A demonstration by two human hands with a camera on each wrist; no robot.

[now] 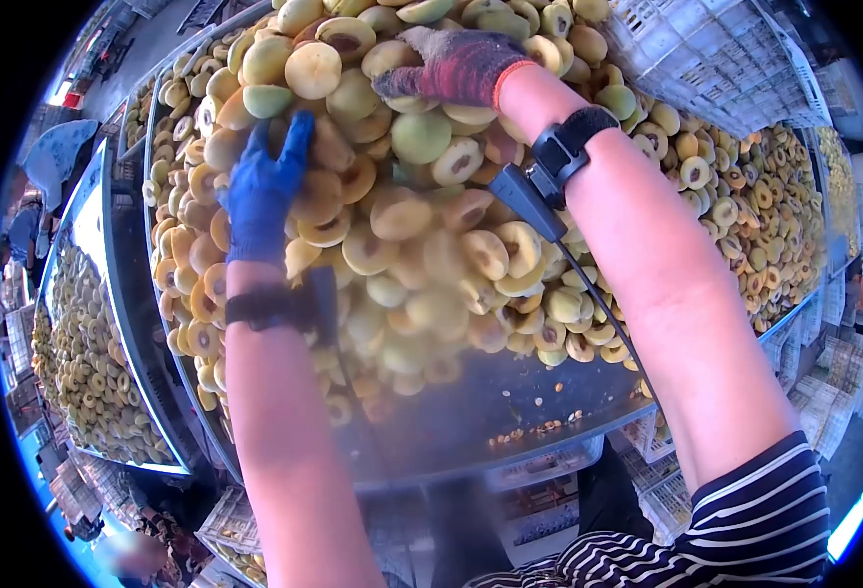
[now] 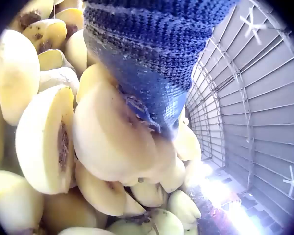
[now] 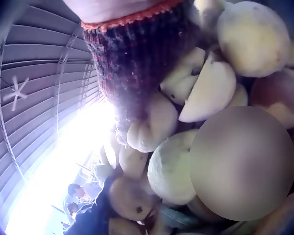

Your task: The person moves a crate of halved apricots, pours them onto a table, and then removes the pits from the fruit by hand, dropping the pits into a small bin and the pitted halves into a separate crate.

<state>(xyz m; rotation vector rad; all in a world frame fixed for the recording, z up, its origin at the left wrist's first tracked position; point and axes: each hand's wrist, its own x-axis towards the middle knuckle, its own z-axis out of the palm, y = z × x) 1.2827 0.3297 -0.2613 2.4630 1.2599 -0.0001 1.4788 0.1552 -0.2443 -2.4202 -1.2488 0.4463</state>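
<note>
Halved yellow and green fruits with brown centres lie heaped on a metal table. The left hand, in a blue glove, rests on the heap at its left with fingers spread. In the left wrist view that glove touches a pale fruit half; its fingertips are mostly hidden. Farther up and to the right, the right hand, in a dark red and grey glove, lies over fruits with its fingers stretched leftward. The right wrist view has this glove against a fruit half.
White plastic crates stand behind the heap at the upper right. Another fruit-filled table is at the left. Small bits lie near the front edge. People appear in the background of the right wrist view.
</note>
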